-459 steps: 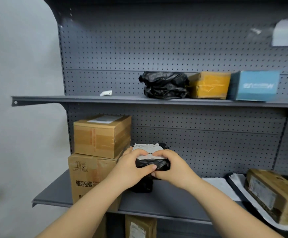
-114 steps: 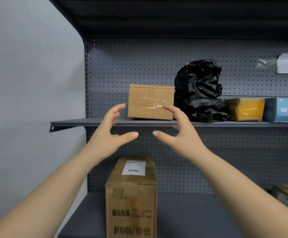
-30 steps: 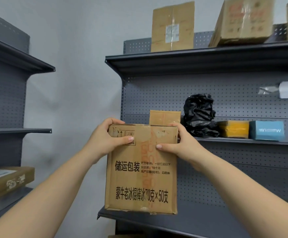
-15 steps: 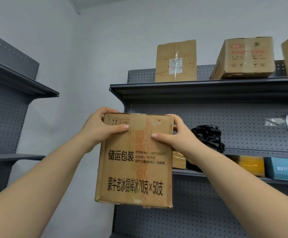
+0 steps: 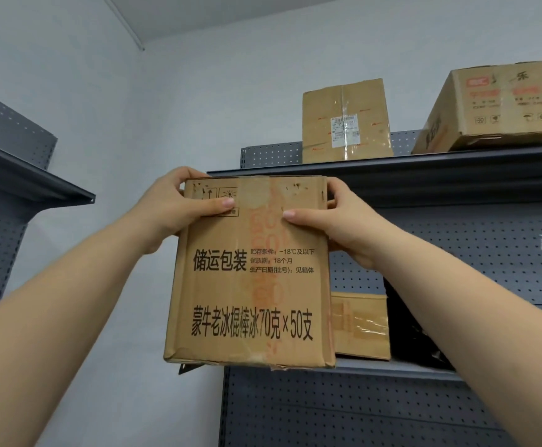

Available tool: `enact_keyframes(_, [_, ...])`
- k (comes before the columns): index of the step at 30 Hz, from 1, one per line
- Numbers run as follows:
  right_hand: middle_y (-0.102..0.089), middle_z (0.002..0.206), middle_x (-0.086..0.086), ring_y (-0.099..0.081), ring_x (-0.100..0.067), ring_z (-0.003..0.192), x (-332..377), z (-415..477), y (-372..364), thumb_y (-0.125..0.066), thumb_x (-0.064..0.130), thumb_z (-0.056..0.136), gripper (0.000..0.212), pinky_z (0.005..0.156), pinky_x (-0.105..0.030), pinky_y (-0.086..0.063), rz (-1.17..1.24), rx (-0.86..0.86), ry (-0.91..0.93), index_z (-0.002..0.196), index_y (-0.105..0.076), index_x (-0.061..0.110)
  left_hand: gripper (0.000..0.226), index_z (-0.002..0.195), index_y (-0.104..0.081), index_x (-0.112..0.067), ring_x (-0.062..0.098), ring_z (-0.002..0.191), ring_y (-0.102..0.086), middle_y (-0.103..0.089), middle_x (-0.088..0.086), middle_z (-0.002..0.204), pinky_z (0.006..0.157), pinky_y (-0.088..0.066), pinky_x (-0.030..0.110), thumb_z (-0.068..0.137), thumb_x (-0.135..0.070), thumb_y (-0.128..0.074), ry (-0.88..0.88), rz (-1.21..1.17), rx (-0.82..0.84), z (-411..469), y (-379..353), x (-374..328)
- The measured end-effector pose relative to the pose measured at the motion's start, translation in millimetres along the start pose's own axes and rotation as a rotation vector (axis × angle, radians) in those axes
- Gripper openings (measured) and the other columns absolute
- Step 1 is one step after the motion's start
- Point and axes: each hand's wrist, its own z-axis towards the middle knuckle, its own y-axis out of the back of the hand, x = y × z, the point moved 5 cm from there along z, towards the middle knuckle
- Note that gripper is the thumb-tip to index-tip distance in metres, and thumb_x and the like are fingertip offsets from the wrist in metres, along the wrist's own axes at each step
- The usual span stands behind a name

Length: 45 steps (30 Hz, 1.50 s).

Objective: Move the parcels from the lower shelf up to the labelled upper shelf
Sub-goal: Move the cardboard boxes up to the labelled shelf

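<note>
Higher than before, the tall carton (image 5: 250, 272) was gripped by left hand (image 5: 169, 214) and right hand (image 5: 334, 221); the shelf (image 5: 392, 366) at 3 o'clock seemingly came next.

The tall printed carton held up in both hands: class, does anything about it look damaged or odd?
Yes. The tall carton is worn: scuffed patches near its top edge, faded red tape down the front, and a frayed, slightly split bottom edge. The left hand and right hand grip it near its top corners, upright.
</note>
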Motion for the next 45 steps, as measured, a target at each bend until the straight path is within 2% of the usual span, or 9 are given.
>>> enact_keyframes(6, [-0.064,0.113,0.002,-0.069,-0.021,0.096,-28,22,-14,-0.084,0.036,0.07,0.07,0.079,-0.045,-0.061,-0.001,-0.019,0.0,0.127,-0.044,0.034,0.064,0.11,-0.062,-0.027,0.018,0.08,-0.073,-0.073,0.002,0.098,0.052,-0.054,0.025,0.054,-0.044,-0.09,0.004,-0.016,0.013,28,-9,34])
enact_keyframes(10, [-0.063,0.114,0.003,-0.069,-0.02,0.096,-32,34,-24,-0.083,0.039,0.069,0.072,0.079,-0.042,-0.061,0.015,-0.034,0.038,0.129,-0.043,0.035,0.08,0.106,-0.064,-0.03,0.014,0.075,-0.074,-0.075,0.0,0.094,0.057,-0.054,0.028,0.033,-0.057,-0.086,0.009,-0.057,-0.001,44,0,52])
enact_keyframes(16, [-0.064,0.115,0.003,-0.069,-0.019,0.098,-27,54,-39,-0.084,0.041,0.067,0.075,0.081,-0.042,-0.06,0.021,-0.044,0.089,0.13,-0.044,0.033,0.069,0.109,-0.063,-0.024,0.02,0.08,-0.072,-0.073,0.003,0.096,0.061,-0.054,0.03,0.049,-0.043,-0.09,-0.041,-0.084,-0.013,57,19,54])
enact_keyframes(21, [-0.063,0.114,0.006,-0.068,-0.016,0.1,-40,62,-47,-0.083,0.04,0.07,0.071,0.082,-0.04,-0.06,0.025,-0.044,0.106,0.129,-0.043,0.034,0.079,0.104,-0.064,-0.029,0.016,0.078,-0.074,-0.075,0.0,0.095,0.055,-0.055,0.027,0.034,-0.054,-0.089,-0.052,-0.059,-0.003,64,19,68])
enact_keyframes(25, [-0.058,0.111,0.013,-0.063,-0.011,0.102,-65,65,-53,-0.081,0.039,0.073,0.066,0.081,-0.035,-0.06,-0.002,-0.038,0.101,0.125,-0.042,0.038,0.063,0.105,-0.063,-0.027,0.021,0.086,-0.072,-0.073,0.005,0.099,0.063,-0.054,0.03,0.05,-0.041,-0.09,-0.037,-0.089,0.009,67,8,95])
enact_keyframes(30, [-0.055,0.11,0.018,-0.06,-0.004,0.098,-98,69,-53,-0.081,0.034,0.075,0.061,0.064,-0.017,-0.055,-0.001,-0.04,0.077,0.121,-0.042,0.041,0.055,0.107,-0.062,-0.025,0.02,0.089,-0.071,-0.072,0.004,0.101,0.067,-0.056,0.029,0.06,-0.034,-0.087,-0.017,-0.128,0.006,72,-19,135])
enact_keyframes(35, [-0.055,0.117,0.013,-0.057,-0.004,0.101,-141,74,-47,-0.082,0.033,0.074,0.064,0.069,-0.021,-0.055,-0.045,-0.061,-0.005,0.122,-0.041,0.038,0.054,0.111,-0.059,-0.025,0.019,0.093,-0.069,-0.069,0.002,0.105,0.071,-0.058,0.031,0.065,-0.031,-0.087,0.003,-0.11,0.04,79,-52,171])
enact_keyframes(43, [-0.05,0.114,0.021,-0.053,0.004,0.093,-178,82,-39,-0.082,0.035,0.074,0.065,0.057,-0.013,-0.049,-0.081,-0.103,-0.069,0.125,-0.043,0.037,0.057,0.116,-0.057,-0.027,0.016,0.097,-0.066,-0.066,-0.002,0.109,0.069,-0.057,0.028,0.068,-0.033,-0.086,0.033,-0.102,0.082,93,-81,203])
enact_keyframes(45, [-0.049,0.117,0.019,-0.052,0.004,0.096,-184,85,-38,-0.082,0.036,0.074,0.066,0.061,-0.014,-0.049,-0.088,-0.11,-0.08,0.127,-0.042,0.037,0.058,0.118,-0.056,-0.028,0.015,0.097,-0.065,-0.065,-0.003,0.11,0.069,-0.057,0.027,0.069,-0.034,-0.086,0.036,-0.107,0.086,95,-86,207])
